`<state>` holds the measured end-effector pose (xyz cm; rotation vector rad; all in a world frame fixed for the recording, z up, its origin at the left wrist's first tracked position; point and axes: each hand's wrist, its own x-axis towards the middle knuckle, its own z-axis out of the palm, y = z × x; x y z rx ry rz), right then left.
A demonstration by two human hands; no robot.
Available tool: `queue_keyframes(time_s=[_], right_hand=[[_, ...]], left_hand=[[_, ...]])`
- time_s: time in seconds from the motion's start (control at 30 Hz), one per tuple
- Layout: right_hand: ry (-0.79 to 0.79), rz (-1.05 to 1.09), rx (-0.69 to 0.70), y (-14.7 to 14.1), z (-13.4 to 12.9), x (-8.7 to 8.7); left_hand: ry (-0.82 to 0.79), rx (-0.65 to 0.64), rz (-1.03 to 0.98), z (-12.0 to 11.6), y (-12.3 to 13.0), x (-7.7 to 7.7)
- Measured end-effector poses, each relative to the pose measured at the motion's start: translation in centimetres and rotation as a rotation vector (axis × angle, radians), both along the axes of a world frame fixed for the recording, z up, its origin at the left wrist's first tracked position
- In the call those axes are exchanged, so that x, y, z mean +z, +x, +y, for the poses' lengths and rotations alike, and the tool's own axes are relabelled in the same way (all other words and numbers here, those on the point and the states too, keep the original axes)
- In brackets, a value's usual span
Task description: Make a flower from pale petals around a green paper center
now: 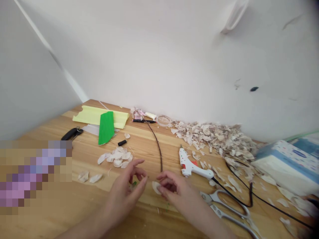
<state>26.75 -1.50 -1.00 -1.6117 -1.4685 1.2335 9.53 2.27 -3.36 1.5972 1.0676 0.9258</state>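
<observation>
My right hand [174,189] is closed, pinching a pale, thin petal [156,187] between thumb and fingers, low over the table. To its left, my left hand [131,186] is curled with the index finger raised; thumb and another fingertip meet, and whatever may be between them is too small to make out. A bit of green [134,183] shows behind that thumb. A thin dark stem [158,146] runs from the back of the table toward my right hand, where its near end is hidden. Beyond my left hand lies a small heap of white petals [118,156].
A white glue gun [190,166] with a black cord and metal scissors [229,209] lie at right. Behind are a large petal pile [211,134] and a tissue pack [286,162]. Green paper [106,127], yellow paper [86,114], a black marker [144,121] and keys [72,133] lie farther left.
</observation>
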Motion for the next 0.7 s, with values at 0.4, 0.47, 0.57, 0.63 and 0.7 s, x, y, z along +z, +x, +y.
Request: queue_keyframes(time_s=[0.4, 0.47, 0.57, 0.63, 0.7], right_hand=[[-0.131, 0.561, -0.118, -0.8, 0.7, -0.3], [-0.223, 0.675, -0.101, -1.2, 0.7, -0.5], [-0.331, 0.757, -0.070, -1.8, 0.6, -0.7], [-0.365, 0.735, -0.071, -2.2, 0.5, -0.8], [-0.382, 0.673, -0.069, -2.7, 0.4, -0.8]], left_hand=[[-0.442, 0.140, -0.629, 0.6, -0.7, -0.5], [-0.414, 0.095, -0.627, 0.3, -0.6, -0.6], [-0.328, 0.039, -0.580, -0.4, -0.5, -0.3], [-0.283, 0.011, -0.525, -0.8, -0.6, 0.1], [-0.261, -0.011, -0.464, -1.1, -0.6, 0.5]])
